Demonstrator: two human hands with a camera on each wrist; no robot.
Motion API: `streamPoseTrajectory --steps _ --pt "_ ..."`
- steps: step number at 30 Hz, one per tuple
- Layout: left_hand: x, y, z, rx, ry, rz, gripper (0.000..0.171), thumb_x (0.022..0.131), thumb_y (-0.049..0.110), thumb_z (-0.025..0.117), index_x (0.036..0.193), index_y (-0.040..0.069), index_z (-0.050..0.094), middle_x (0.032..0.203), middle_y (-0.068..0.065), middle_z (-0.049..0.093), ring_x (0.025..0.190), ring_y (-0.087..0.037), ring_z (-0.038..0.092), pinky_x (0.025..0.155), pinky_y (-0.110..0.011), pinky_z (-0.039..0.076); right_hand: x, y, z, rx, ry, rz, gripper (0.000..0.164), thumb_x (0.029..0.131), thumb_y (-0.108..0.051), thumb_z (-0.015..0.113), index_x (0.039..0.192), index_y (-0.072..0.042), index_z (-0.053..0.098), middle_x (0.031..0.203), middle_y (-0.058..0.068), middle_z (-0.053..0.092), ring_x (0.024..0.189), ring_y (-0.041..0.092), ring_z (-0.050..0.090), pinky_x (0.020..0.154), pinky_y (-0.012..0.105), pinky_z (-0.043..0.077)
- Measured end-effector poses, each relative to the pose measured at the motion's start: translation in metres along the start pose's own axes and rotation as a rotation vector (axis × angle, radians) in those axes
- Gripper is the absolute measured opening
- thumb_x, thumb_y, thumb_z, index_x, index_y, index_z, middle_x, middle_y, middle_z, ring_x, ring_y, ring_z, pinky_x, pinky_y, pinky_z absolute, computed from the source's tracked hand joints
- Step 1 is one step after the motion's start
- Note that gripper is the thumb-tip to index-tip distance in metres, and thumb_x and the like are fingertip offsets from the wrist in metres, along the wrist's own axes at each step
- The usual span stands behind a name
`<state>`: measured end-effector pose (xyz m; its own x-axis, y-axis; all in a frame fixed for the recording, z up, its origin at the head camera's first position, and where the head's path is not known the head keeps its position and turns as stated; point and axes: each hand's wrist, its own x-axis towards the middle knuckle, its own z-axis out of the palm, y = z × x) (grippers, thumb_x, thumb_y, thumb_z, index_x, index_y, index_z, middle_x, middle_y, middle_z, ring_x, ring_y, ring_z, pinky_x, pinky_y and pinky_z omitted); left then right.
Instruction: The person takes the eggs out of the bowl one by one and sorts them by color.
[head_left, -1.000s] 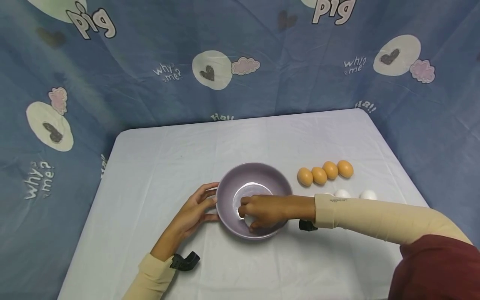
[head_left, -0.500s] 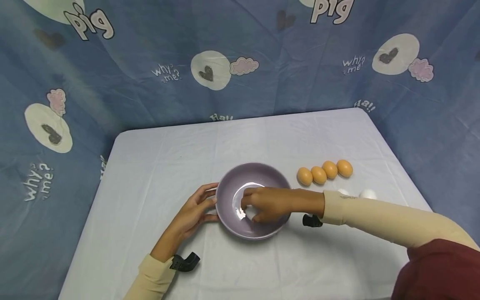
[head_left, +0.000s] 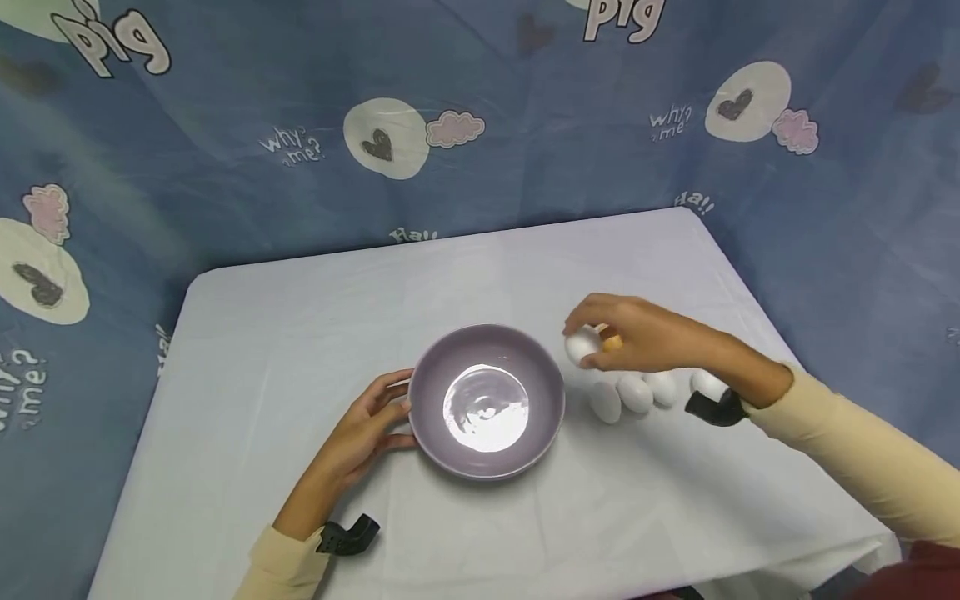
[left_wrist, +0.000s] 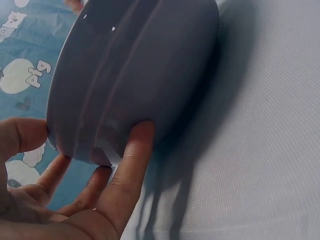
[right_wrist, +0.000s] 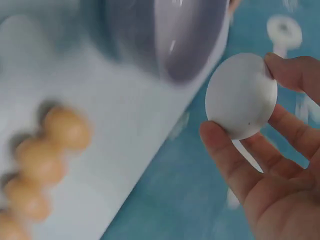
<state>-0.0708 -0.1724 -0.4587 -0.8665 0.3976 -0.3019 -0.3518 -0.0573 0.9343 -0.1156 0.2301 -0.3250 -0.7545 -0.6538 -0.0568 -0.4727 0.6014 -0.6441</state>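
Note:
My right hand (head_left: 637, 333) pinches a white egg (right_wrist: 241, 96) between thumb and fingertips, held to the right of the purple bowl (head_left: 487, 342). The egg looks whole in the right wrist view, with a small dark speck on its shell. My left hand (head_left: 365, 435) lies against the bowl's left side, fingers spread. Its fingertips touch the outer wall, and the thumb (left_wrist: 27, 134) is at the rim. Light reflects off the bowl's glossy inner bottom.
Several white eggs (head_left: 634, 392) lie in a row right of the bowl, below my right hand. Several orange-brown eggs (right_wrist: 67, 128) are lined up too, mostly hidden by that hand in the head view. A white cloth covers the table (head_left: 300, 317); a printed blue curtain (head_left: 300, 208) hangs behind.
My right hand has come up out of the bowl with the white egg and moved right, over the egg rows. The left hand stays at the bowl. The head view has shifted slightly right.

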Motion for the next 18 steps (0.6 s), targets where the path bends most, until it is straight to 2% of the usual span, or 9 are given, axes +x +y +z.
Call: streamPoseTrajectory --steps 4,10,18 --pt "-0.001 -0.002 0.0 -0.003 -0.002 0.002 0.056 0.102 0.015 0.058 0.152 0.013 0.034 0.152 -0.016 0.036 0.112 -0.016 0.063 0.083 -0.043 0.062 -0.034 0.031 -0.018 0.022 0.086 0.089 0.032 0.084 -0.01 0.08 0.113 -0.011 0.068 0.115 0.003 0.066 0.106 0.022 0.064 0.088 0.035 0.061" --pt "0.0 -0.003 0.0 0.0 -0.017 0.024 0.055 0.103 0.015 0.056 0.152 0.012 0.033 0.15 -0.012 0.038 0.116 -0.013 0.061 0.084 -0.044 0.062 -0.078 0.07 -0.028 -0.043 0.15 0.25 0.033 0.084 -0.008 0.08 0.114 -0.005 0.068 0.117 0.009 0.066 0.104 0.024 0.062 0.087 0.035 0.061" --pt "0.004 -0.002 0.001 0.016 -0.024 0.016 0.054 0.102 0.016 0.057 0.151 0.012 0.034 0.145 -0.006 0.043 0.115 -0.012 0.061 0.083 -0.043 0.063 -0.11 0.106 -0.022 -0.085 0.186 0.304 0.032 0.084 -0.005 0.079 0.113 0.0 0.068 0.115 0.014 0.066 0.105 0.029 0.061 0.085 0.037 0.061"
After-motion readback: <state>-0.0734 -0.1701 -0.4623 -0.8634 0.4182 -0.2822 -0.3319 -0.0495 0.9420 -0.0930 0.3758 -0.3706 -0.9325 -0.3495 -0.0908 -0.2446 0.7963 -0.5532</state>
